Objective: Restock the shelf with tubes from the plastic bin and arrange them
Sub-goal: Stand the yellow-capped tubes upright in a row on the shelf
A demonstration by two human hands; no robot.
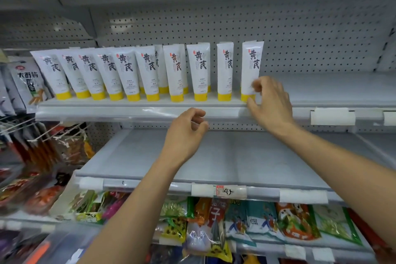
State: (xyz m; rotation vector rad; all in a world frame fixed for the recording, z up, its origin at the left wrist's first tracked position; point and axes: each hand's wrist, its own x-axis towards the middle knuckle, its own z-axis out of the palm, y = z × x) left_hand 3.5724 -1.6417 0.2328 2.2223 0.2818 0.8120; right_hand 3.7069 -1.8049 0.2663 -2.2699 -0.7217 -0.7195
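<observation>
A row of white tubes (137, 75) is stood on yellow caps along the near edge of the upper shelf (128, 111), with a few more seen behind. The end tube (251, 64) at the right of the row is met low down by the right hand (272, 100). Its curled fingers (256, 85) are blurred against the tube's right edge and the thumb is stretched under the yellow cap (245, 97), so it cannot be told whether the tube is pinched or only touched. The left hand (186, 133) is held in front of the shelf's rim, below the middle of the row, with fingers loosely curled and nothing carried. The main risk is judged to be toppling: the tubes are tall, narrow and balanced on small caps, so the end tube could be tipped if it is let go off-plumb or brushed when the hand is drawn away. If it is knocked leftward, the neighbouring tube (222, 70) near it could be struck and a chain fall set off along the row, where the tubes at the left are seen leaning and closely packed. If it is knocked toward the near side, it could be sent over the rim onto the bare lower shelf (214, 156) or the snack packets (235, 221) below. Uneven gaps at the right end could also be left uncorrected. The bin cannot be made out with certainty.
</observation>
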